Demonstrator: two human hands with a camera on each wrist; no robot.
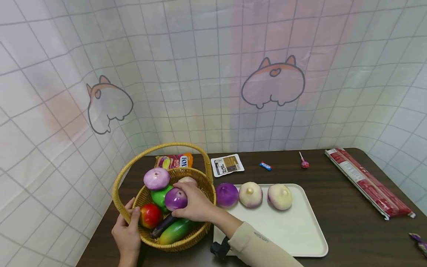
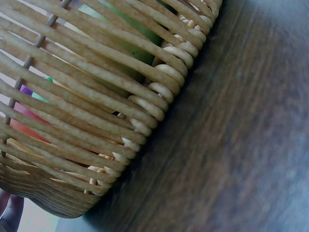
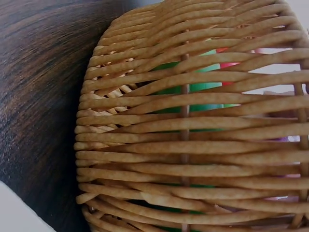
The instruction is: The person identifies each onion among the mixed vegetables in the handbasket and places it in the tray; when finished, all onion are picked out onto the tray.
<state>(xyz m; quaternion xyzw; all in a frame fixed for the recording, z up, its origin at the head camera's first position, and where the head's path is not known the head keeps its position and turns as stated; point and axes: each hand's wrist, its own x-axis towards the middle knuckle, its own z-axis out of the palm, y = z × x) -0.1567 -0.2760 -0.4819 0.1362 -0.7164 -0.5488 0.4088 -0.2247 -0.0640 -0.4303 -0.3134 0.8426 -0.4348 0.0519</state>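
Going left to right, we count two hands, one basket (image 1: pixel 186 243) and one tray on a single dark worktop (image 1: pixel 337 230). Our left hand (image 1: pixel 126 231) grips the basket at its left rim, thumb and fingers closed around the foot of the handle. Inside the basket we count seven pieces: one red fruit (image 1: pixel 151 216) at the left, one lilac onion (image 1: pixel 156 178) at the back left, one green pepper (image 1: pixel 159 197) next to it, one dark eggplant (image 1: pixel 163 225) towards the front, one purple onion (image 1: pixel 175 199) near the basket's middle, one green-and-yellow fruit (image 1: pixel 178 231) at the front and one pale onion (image 1: pixel 187 180) at the back, partly covered. Our right hand (image 1: pixel 197 202) reaches over the basket's right rim, its fingers and thumb curled on that purple onion; we cannot tell whether it touches the pieces below. Behind the basket lies one snack bag (image 1: pixel 173 162); behind it to the right, one flat packet (image 1: pixel 227 165). Right of the basket, the white tray (image 1: pixel 277 233) carries three onions: one deep-purple onion (image 1: pixel 227 194) nearest the basket, then two whitish onions (image 1: pixel 251 194). Farther right of the basket we count one blue candy (image 1: pixel 265 166), one lollipop (image 1: pixel 304 163), one long red package (image 1: pixel 370 181) and one purple wrapper (image 1: pixel 418 243).
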